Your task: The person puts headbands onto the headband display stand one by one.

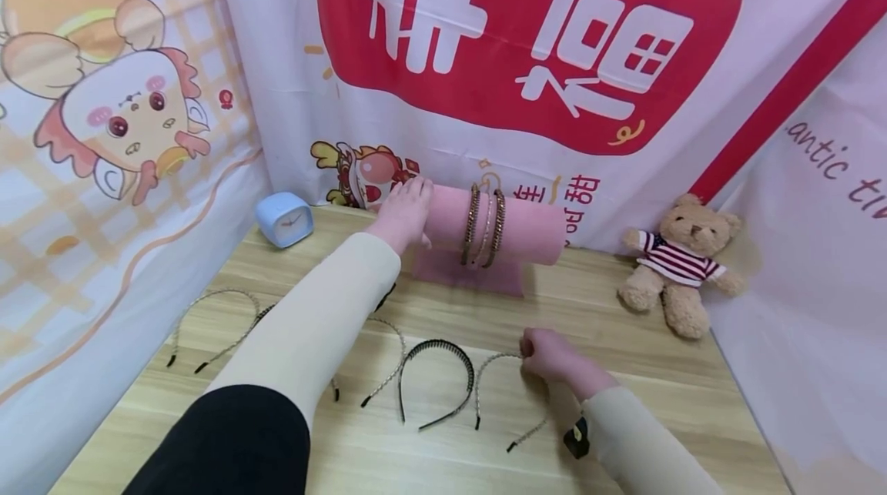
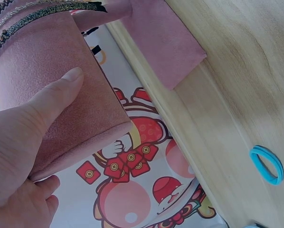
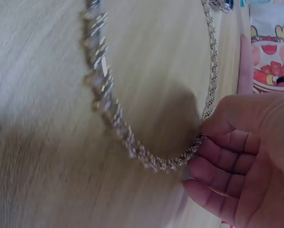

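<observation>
My right grip (image 1: 557,360) pinches a beaded headband (image 3: 131,142) by its bend, beside a black headband (image 1: 471,368) on the tabletop (image 1: 430,464), ends towards me | my left grip (image 1: 405,210) holds the pink stand (image 1: 533,229), axis left-right | back cloth (image 1: 513,102) reads "福"

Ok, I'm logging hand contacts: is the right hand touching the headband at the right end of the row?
Touching. The right wrist view shows the right hand pinching the headband at its curved top, with no gap between them.
</observation>
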Demonstrator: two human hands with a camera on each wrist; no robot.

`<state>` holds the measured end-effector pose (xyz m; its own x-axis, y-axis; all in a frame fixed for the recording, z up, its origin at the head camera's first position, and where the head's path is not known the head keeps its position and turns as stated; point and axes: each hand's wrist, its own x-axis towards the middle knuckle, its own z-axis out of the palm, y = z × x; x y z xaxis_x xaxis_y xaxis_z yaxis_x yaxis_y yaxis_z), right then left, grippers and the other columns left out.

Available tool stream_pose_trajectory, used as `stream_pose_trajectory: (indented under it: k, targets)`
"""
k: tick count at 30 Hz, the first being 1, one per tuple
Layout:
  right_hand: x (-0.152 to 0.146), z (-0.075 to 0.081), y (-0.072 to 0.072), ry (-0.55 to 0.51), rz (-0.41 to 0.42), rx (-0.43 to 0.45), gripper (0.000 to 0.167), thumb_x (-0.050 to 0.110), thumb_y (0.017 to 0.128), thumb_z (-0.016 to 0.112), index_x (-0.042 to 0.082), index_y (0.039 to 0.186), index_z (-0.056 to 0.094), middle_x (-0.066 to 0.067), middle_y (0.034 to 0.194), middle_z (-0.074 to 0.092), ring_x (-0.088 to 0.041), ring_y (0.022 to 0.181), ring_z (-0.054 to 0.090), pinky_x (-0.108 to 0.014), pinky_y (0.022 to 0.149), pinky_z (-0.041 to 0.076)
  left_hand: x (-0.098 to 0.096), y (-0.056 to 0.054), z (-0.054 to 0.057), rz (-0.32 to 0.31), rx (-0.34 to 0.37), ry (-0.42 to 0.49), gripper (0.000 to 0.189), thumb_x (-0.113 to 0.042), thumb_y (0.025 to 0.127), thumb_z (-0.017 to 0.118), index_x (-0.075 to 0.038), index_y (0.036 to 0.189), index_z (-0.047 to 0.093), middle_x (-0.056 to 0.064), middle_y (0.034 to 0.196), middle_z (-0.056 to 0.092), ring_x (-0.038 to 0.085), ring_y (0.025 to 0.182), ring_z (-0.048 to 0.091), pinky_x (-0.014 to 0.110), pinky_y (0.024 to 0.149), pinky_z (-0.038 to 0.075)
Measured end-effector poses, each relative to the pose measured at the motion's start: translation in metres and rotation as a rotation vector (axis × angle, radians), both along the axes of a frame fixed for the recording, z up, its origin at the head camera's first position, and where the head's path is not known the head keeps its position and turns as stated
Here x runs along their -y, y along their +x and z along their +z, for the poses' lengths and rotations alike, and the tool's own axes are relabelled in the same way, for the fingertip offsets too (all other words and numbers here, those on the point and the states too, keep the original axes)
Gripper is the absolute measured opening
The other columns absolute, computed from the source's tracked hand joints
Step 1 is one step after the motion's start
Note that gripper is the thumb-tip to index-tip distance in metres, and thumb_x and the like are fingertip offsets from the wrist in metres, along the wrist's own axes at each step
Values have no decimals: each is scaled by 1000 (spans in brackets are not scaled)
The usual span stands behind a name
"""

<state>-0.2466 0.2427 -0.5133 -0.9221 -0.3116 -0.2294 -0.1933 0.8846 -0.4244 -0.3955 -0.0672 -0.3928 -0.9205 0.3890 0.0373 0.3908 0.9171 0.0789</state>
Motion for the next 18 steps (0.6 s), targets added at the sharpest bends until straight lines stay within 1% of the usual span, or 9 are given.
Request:
stream_pose_trajectory:
  k: [3,6,7,9,11,14,15,17,18]
  targets:
    - [-7,3,0,-40,-13,-9,21,-4,73,67,9,79,52,-1,73,51,-19,68,48,-34,60,43,-1,0,0,3,1,4,126,-45,65,91,1,154,15,23,157,20,36,146,18,48,120,11]
    - [-17,9,-3,-74,13,-35,18,-5,72,65,6,79,54,-1,73,52,-18,67,49,-33,60,44,-1,-1,0,2,6,5,125,-44,66,91,1,154,14,23,157,19,36,146,17,48,120,9]
    - [-20,12,-4,-82,29,-36,15,-5,73,65,5,80,56,-1,72,53,-17,66,50,-33,59,45,0,-1,0,-1,9,6,125,-44,67,91,1,154,13,23,158,19,37,146,16,48,120,9]
    - [-28,17,-6,-113,53,-5,8,-3,78,65,3,82,61,-2,70,56,-16,63,52,-32,57,47,0,-1,0,-3,10,5,125,-44,67,90,1,154,13,23,158,18,37,146,16,48,120,8]
    - [-37,24,-9,-185,69,64,2,0,85,63,-2,84,63,-6,68,58,-16,59,52,-31,55,47,0,0,0,-2,8,5,124,-44,67,90,1,154,13,23,158,18,37,146,16,48,120,9]
    - [-51,37,-14,-367,71,213,10,0,93,56,-9,91,61,-12,70,58,-18,58,53,-32,53,50,-1,2,2,3,8,13,123,-42,68,90,2,154,15,23,158,19,36,146,17,48,120,10]
    - [-56,42,-15,-433,73,268,11,-1,95,53,-10,93,59,-13,71,58,-18,60,54,-33,55,50,-1,4,3,6,9,13,123,-42,68,91,2,154,15,23,158,19,36,146,17,48,120,10]
    - [-65,52,-17,-550,51,375,12,-1,98,49,-10,99,56,-13,75,59,-19,62,56,-35,57,53,-1,6,5,4,8,14,122,-41,68,90,2,154,15,23,158,19,36,146,17,48,120,11]
    - [-69,57,-18,-592,40,412,13,1,100,48,-9,103,56,-14,77,60,-20,64,58,-37,59,55,-1,7,6,3,7,16,122,-41,68,90,2,154,15,23,157,20,36,146,17,48,120,11]
